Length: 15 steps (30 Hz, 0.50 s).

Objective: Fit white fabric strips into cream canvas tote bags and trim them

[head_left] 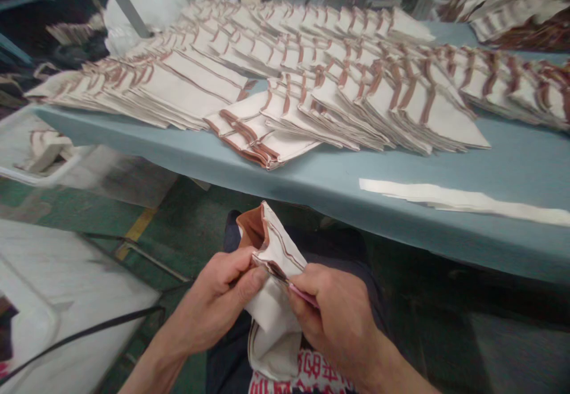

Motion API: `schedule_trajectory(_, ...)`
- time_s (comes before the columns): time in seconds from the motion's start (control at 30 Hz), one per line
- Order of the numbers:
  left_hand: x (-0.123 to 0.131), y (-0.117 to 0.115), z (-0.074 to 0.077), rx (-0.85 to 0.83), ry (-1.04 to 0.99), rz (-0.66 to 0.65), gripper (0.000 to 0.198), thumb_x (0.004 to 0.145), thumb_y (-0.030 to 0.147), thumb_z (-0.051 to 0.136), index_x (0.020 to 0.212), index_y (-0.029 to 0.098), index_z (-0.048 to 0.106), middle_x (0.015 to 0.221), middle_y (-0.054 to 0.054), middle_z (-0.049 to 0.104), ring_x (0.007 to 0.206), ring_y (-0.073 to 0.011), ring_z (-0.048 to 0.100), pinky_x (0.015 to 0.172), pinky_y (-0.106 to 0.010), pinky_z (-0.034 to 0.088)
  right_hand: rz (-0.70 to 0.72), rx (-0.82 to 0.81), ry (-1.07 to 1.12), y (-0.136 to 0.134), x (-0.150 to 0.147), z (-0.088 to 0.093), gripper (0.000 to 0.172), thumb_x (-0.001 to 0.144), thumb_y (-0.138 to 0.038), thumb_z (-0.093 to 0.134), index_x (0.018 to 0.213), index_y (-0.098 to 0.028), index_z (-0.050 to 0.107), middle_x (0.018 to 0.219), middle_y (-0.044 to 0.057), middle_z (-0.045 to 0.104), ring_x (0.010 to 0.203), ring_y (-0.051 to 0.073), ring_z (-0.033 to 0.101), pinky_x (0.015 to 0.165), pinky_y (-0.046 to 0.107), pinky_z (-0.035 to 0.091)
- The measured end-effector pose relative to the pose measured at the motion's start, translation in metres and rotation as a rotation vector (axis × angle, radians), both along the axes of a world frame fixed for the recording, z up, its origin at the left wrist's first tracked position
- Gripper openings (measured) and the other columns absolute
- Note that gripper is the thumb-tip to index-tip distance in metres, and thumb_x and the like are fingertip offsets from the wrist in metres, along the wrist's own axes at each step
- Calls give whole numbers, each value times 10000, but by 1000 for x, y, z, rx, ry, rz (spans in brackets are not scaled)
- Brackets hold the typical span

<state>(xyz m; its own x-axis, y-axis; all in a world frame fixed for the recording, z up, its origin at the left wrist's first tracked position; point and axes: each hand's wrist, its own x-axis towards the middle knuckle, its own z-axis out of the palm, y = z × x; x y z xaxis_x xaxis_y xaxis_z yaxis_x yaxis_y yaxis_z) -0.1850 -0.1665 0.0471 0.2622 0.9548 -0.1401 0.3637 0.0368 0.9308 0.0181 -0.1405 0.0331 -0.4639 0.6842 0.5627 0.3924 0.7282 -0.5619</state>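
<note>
Over my lap I have a white cloth pouch piece (285, 236) with brown lining showing in its open mouth and dark stripes along the side. My left hand (218, 302) is closed on its edge, thumb on top. My right hand (341, 308), close beside it, is closed round a small pink-handled tool (304, 295). The tool's dark tip lies at the pouch's edge, and its exact kind is hidden by my fingers. The lower part of the pouch hangs in a fold over a cloth with red lettering (312, 367).
Ahead stands a blue-grey table (178, 150) bearing overlapping rows of similar white pieces (374, 106) with brown trim. White strips (445, 195) lie near its front edge. At left are a white bin (57, 174) and a large white surface (66, 287) with a black strap.
</note>
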Motion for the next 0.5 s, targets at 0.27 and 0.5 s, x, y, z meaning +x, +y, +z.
schedule_trajectory(0.27,-6,0,-4,21,7,-69,396,1059,366,470,728,160,540,665,53,442,577,-86,397,523,-193,303,88,-58,23,7,11,0,365,1138,-272,380,816,-218,542,581,-46,609,437,96,497,496,245,348)
schedule_trajectory(0.5,-3,4,-3,24,11,-80,391,1061,361,459,729,166,527,651,62,416,567,-84,382,515,-194,294,98,8,-73,11,11,0,475,1141,-267,372,695,-216,530,568,-26,576,444,97,460,491,265,304)
